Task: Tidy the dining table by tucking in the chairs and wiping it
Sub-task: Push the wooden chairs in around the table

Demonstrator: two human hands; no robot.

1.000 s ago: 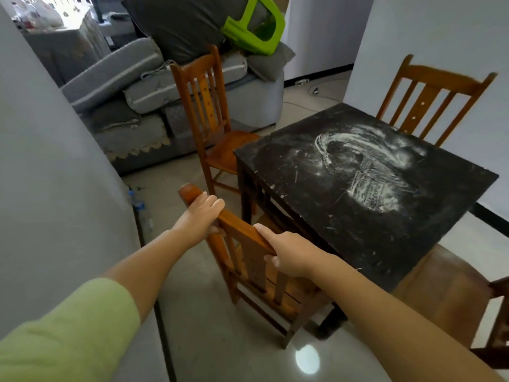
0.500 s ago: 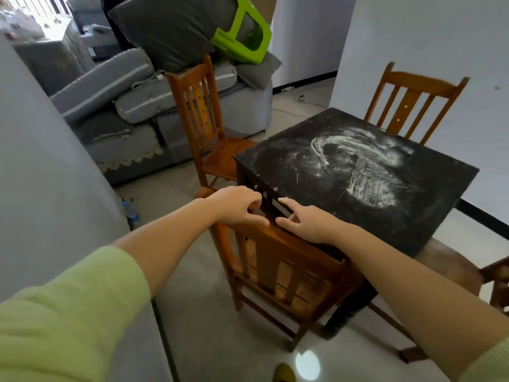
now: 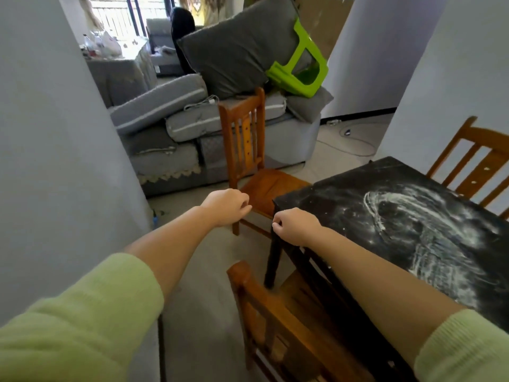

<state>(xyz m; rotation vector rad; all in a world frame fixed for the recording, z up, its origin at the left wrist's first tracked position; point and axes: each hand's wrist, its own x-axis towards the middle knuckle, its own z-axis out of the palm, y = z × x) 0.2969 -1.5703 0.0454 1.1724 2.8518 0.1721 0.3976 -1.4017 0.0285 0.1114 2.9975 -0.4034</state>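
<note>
Head view: our left hand (image 3: 226, 206) and right hand (image 3: 293, 226) hover loosely curled, holding nothing. We judge the far chair (image 3: 249, 164) stiff, fairly heavy wood, best gripped by its top rail.

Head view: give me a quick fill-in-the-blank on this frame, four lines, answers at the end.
1. The white smear lies on the ____ table top.
2. The far chair has its seat ____ the table, not tucked under it.
3. The left hand and right hand hold ____.
4. The plastic stool on the cushions is ____.

Answers: black; outside; nothing; green
</note>
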